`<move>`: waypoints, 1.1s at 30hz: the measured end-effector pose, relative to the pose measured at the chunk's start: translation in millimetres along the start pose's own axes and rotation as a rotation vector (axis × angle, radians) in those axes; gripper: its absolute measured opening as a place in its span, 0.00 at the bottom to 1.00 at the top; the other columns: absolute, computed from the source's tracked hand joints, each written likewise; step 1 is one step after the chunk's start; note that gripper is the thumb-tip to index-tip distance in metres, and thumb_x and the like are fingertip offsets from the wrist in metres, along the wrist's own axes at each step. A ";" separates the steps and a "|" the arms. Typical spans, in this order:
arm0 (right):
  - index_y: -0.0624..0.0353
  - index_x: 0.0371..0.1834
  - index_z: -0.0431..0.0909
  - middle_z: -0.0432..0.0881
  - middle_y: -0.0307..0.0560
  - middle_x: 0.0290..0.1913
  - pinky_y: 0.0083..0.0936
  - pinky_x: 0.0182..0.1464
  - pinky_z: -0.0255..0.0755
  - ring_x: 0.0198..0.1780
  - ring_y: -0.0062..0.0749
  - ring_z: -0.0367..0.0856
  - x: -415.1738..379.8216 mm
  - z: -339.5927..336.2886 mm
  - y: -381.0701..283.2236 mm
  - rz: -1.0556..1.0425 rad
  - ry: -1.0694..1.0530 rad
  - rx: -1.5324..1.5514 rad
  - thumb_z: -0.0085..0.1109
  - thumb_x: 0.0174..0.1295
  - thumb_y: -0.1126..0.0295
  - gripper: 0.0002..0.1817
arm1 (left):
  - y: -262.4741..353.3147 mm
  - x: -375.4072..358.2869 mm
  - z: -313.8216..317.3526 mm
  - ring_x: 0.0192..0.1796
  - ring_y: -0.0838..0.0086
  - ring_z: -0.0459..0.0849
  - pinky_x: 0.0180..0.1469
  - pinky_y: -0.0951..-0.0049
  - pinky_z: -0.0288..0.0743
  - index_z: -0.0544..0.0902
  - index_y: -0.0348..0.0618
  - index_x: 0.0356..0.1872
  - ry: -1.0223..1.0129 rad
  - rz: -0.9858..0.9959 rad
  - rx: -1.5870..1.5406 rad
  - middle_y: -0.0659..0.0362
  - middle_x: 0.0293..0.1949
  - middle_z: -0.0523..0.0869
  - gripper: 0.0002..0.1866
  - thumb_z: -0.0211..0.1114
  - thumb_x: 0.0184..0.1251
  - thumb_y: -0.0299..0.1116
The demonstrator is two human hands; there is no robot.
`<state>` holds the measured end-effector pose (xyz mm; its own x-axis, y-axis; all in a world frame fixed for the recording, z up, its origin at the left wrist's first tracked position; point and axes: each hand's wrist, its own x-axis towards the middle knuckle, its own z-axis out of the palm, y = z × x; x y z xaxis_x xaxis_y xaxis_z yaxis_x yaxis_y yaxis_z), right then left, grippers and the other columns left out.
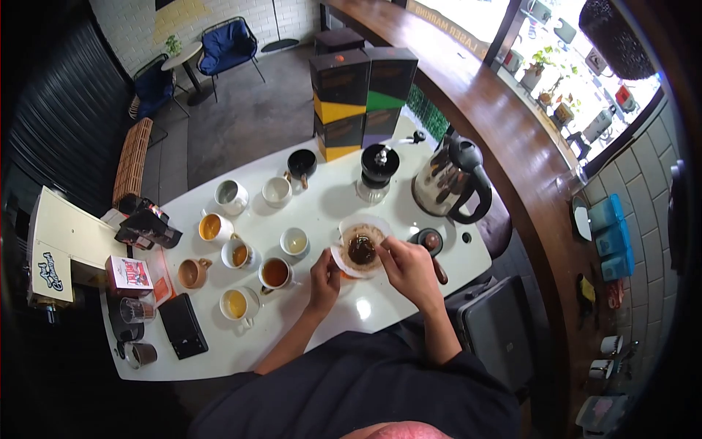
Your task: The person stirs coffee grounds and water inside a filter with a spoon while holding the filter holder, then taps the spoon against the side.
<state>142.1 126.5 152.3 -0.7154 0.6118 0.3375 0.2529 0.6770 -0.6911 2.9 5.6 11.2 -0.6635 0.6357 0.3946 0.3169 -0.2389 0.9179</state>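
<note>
A white coffee dripper (344, 256) stands near the right part of the white table, lined with a paper filter (374, 228) that has dark wet coffee grounds (361, 249) at its bottom. My left hand (324, 282) is closed at the dripper's lower left side, fingertips against it. Over the right edge of the filter, my right hand (409, 269) has its fingers pinched together; what lies between them is hidden. Left of the dripper are a cup of pale liquid (295, 242) and a cup of reddish-brown liquid (275, 274).
Several more cups, including a brown cup (192, 274), stand on the table's left half. Behind the dripper are a hand grinder (379, 167) and a steel kettle (442, 179). A round dark-handled tool (430, 240) lies right of my right hand. Stacked boxes (340, 80) rise at the back.
</note>
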 end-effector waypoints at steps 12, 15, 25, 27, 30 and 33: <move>0.64 0.35 0.79 0.74 0.54 0.20 0.33 0.25 0.64 0.19 0.42 0.73 -6.7 -1.1 1.0 0.050 0.022 0.023 0.63 0.68 0.70 0.08 | -4.6 -1.8 -2.2 0.30 0.75 0.79 0.34 0.73 0.74 0.74 0.34 0.47 -0.003 0.030 0.066 0.57 0.30 0.80 0.08 0.58 0.76 0.29; 0.65 0.35 0.78 0.73 0.55 0.20 0.34 0.25 0.64 0.19 0.42 0.73 -7.1 -1.9 2.5 0.058 0.013 0.005 0.62 0.68 0.70 0.08 | -1.2 -0.8 -1.4 0.30 0.77 0.79 0.34 0.74 0.74 0.74 0.34 0.47 -0.024 -0.013 -0.008 0.57 0.30 0.80 0.07 0.58 0.76 0.27; 0.65 0.36 0.78 0.74 0.55 0.20 0.33 0.26 0.64 0.19 0.43 0.73 -5.4 -0.3 7.0 0.050 0.018 0.031 0.61 0.69 0.71 0.08 | -1.5 0.2 -0.8 0.29 0.79 0.74 0.32 0.75 0.71 0.74 0.35 0.47 -0.027 -0.038 -0.016 0.59 0.29 0.77 0.06 0.56 0.75 0.24; 0.65 0.36 0.78 0.75 0.56 0.21 0.33 0.26 0.65 0.19 0.44 0.73 -5.6 0.5 6.8 0.032 -0.002 0.003 0.61 0.69 0.72 0.07 | 3.8 2.4 2.2 0.29 0.79 0.74 0.32 0.75 0.71 0.74 0.35 0.47 -0.015 -0.029 -0.043 0.59 0.29 0.77 0.06 0.57 0.75 0.25; 0.65 0.36 0.78 0.75 0.56 0.21 0.33 0.26 0.66 0.20 0.46 0.73 -6.8 0.8 3.9 0.056 0.021 0.073 0.61 0.69 0.72 0.07 | 2.8 2.6 -0.6 0.29 0.79 0.73 0.31 0.75 0.70 0.74 0.35 0.47 -0.020 -0.035 -0.023 0.59 0.28 0.76 0.06 0.57 0.75 0.26; 0.65 0.36 0.78 0.76 0.56 0.21 0.33 0.26 0.66 0.20 0.46 0.73 -5.7 0.4 5.4 0.046 0.004 0.026 0.61 0.69 0.72 0.07 | -1.8 0.6 -3.4 0.29 0.79 0.74 0.31 0.75 0.70 0.74 0.36 0.47 -0.049 -0.044 0.034 0.59 0.28 0.76 0.06 0.57 0.76 0.27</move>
<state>147.3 126.5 146.4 -0.7009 0.6434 0.3077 0.2680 0.6374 -0.7224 -0.3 3.9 10.0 -0.6438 0.6803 0.3502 0.3112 -0.1854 0.9321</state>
